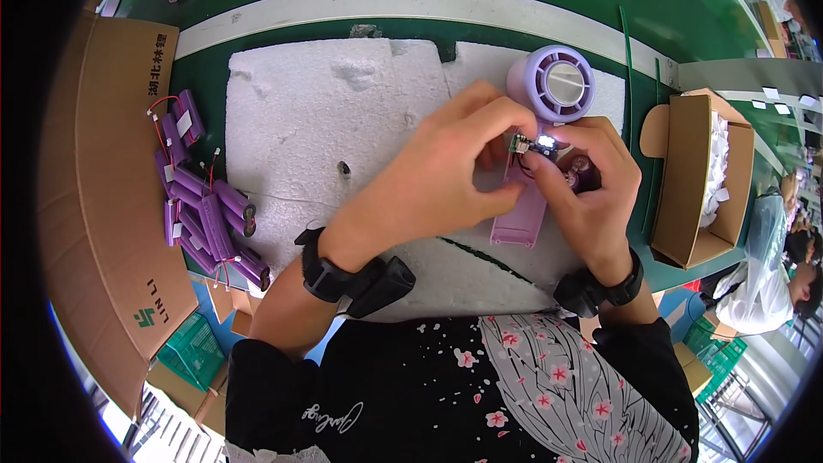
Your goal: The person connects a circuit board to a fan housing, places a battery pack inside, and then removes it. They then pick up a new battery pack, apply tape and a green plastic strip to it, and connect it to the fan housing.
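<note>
A small circuit board (pixel 520 145) with a brightly lit white display is pinched between my two hands. My left hand (pixel 441 171) has its fingertips closed at the board's left side. The fingers of my right hand (pixel 597 197) are closed at its right side, next to the lit part. Just beyond them is a lilac handheld fan (pixel 549 84), its round ringed head facing up. Under my hands lies its open lilac handle shell (pixel 519 221), partly covered by my fingers. Thin wires run beneath the board, and where they end is hidden.
White foam sheets (pixel 300 120) cover the middle of the green table. Several purple battery packs (pixel 201 197) with wires lie at the left, beside a tall cardboard box (pixel 111 206). An open carton (pixel 699 180) of white pieces stands at right. Another person (pixel 763 291) sits at far right.
</note>
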Tool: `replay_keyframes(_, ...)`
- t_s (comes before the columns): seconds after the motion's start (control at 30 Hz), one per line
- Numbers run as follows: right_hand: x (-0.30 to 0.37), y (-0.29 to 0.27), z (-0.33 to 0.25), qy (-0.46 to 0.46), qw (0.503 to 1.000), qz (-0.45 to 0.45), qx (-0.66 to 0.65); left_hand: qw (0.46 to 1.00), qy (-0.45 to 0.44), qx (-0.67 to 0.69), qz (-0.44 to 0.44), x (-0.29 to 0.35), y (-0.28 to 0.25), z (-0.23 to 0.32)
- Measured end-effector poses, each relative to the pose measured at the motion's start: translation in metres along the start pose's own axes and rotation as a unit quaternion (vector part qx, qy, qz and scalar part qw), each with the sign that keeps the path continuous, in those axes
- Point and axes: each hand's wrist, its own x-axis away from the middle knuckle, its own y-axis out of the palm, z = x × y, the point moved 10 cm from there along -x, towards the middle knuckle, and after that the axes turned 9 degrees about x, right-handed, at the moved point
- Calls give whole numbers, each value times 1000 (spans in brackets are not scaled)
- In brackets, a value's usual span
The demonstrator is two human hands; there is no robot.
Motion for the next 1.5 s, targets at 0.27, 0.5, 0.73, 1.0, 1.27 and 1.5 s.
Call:
replay_keyframes(0.27,4,-4,-3,13,999,-31,31,999,9,-42,7,2,10,1)
replay_keyframes(0.5,4,-5,-9,-31,996,-39,80,998,-34,14,-43,0,9,-4)
replay_keyframes(0.73,4,-6,-16,-49,995,-21,88,997,-46,29,-47,0,10,-7)
replay_keyframes(1.0,4,-9,-17,-55,994,-14,92,997,-72,24,-34,0,8,-11)
replay_keyframes(1.27,4,-9,-19,-69,992,-2,108,998,-28,43,-43,-3,5,-10)
replay_keyframes(1.5,10,12,26,171,970,-173,13,994,33,-75,-75,-2,8,-1)
